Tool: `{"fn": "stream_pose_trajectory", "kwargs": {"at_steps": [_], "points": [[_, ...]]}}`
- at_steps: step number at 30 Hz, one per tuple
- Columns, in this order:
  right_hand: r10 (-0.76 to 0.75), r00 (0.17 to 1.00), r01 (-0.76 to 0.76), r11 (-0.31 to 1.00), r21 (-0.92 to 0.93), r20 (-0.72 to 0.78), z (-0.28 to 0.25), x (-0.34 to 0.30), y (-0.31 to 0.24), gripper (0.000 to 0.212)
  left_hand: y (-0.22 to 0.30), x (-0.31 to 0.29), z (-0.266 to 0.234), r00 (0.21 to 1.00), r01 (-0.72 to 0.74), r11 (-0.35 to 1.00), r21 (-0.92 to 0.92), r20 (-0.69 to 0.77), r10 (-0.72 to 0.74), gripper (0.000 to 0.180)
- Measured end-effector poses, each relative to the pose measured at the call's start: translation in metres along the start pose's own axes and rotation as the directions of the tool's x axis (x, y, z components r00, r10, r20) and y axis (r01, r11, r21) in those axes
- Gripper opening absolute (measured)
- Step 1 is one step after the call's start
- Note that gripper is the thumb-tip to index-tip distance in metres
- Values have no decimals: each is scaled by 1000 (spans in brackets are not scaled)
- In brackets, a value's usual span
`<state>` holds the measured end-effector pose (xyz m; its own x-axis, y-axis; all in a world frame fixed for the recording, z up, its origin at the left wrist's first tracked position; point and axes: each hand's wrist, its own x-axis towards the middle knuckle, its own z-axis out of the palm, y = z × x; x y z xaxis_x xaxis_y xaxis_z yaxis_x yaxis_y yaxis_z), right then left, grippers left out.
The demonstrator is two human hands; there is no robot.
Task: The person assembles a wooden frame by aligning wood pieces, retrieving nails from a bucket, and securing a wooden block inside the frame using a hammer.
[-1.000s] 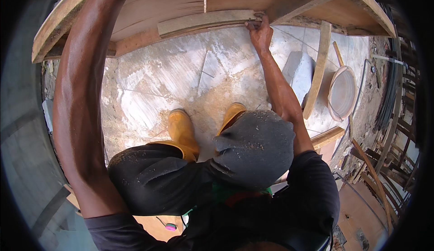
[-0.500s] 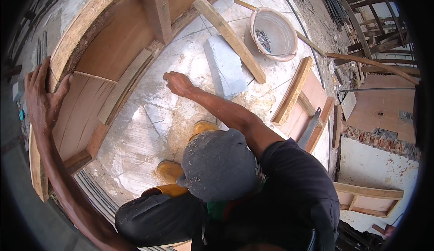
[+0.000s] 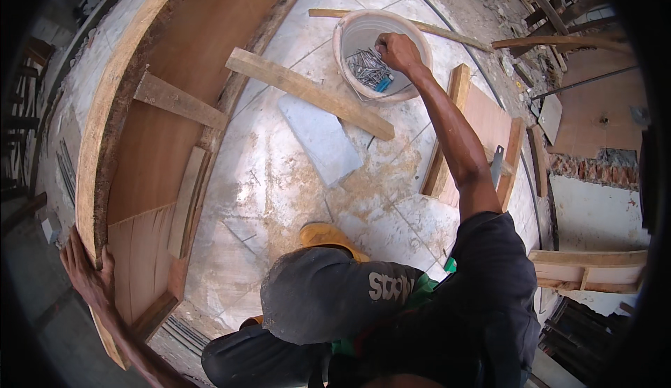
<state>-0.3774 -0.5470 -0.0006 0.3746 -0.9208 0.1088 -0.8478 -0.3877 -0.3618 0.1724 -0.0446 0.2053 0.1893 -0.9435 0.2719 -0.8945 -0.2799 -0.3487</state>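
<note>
My left hand (image 3: 91, 273) grips the outer edge of a large curved wooden frame (image 3: 105, 115), its thumb on the inner side and its fingers outside. A plywood panel (image 3: 157, 157) lines the frame. My right hand (image 3: 400, 53) is inside the rim of a whitish plastic bucket (image 3: 419, 88), its fingers curled inward. What those fingers hold, if anything, is hidden. Nails (image 3: 365, 65) lie in the bucket below and left of that hand, beside a small blue piece (image 3: 384, 83).
A loose wooden batten (image 3: 311, 94) rests across a pale grey block (image 3: 318, 136) on the dusty tiles. Right of these stands a smaller wooden frame (image 3: 482, 119) with a handsaw (image 3: 497, 164). Behind the bucket lies a thin stick (image 3: 447, 34). My yellow boot (image 3: 328, 238) is on the floor.
My right hand has moved from above the tiles, rightward and away from me, into the bucket. My left hand keeps its grip on the frame. The view has shifted.
</note>
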Motion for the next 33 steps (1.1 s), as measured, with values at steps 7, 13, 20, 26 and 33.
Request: {"fn": "stream_pose_trajectory", "kwargs": {"at_steps": [7, 13, 20, 26, 33], "points": [[-206, 911, 294, 931, -214, 359, 87, 60, 42, 18, 22, 13, -19, 995, -99, 995, -13, 20, 100, 70], [-266, 875, 404, 861, -308, 404, 123, 53, 24, 19, 26, 11, -24, 998, -42, 999, 3, 48, 42, 68], [-289, 908, 365, 901, -235, 303, 60, 46, 16, 20, 31, 11, -21, 999, -39, 999, -27, 1, 39, 68], [-65, 814, -508, 402, 762, 577, -6, 3, 0, 27, 39, 16, -28, 1000, -13, 999, -46, 15, 13, 71], [-266, 903, -315, 125, 941, 338, -12, -64, -92, 34, 32, 5, -21, 999, 39, 994, -99, 25, -37, 78]]}}
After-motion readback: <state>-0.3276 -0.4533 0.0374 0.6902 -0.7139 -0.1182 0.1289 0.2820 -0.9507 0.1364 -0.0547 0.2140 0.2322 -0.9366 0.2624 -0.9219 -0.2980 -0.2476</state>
